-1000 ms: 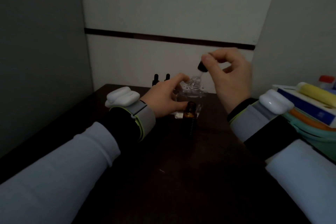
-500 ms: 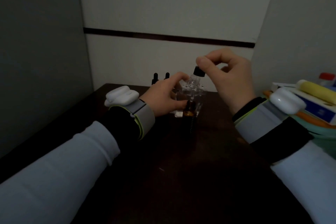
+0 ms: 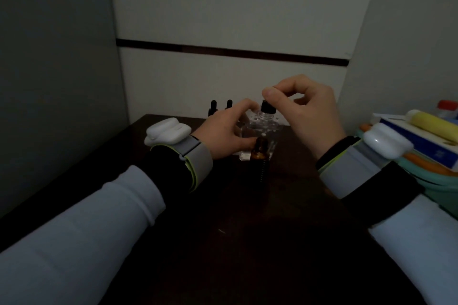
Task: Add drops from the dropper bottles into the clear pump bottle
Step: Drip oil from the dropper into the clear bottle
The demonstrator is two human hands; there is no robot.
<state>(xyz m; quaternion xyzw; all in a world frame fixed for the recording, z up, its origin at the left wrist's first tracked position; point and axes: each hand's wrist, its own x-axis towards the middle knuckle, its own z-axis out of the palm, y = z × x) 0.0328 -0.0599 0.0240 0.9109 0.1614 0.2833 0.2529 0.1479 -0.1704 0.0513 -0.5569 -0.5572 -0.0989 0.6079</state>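
Shows a clear pump bottle (image 3: 263, 127) upright at the far middle of the dark worktop (image 3: 247, 230). Shows the left hand (image 3: 226, 132) curled round its side, gripping it, and the right hand (image 3: 307, 111) pinching a black dropper (image 3: 267, 106) right at its neck. Places an open amber bottle (image 3: 259, 153) just in front.

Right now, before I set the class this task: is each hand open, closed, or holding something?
The left hand grips the clear pump bottle.
The right hand pinches the black dropper cap above that bottle's mouth.
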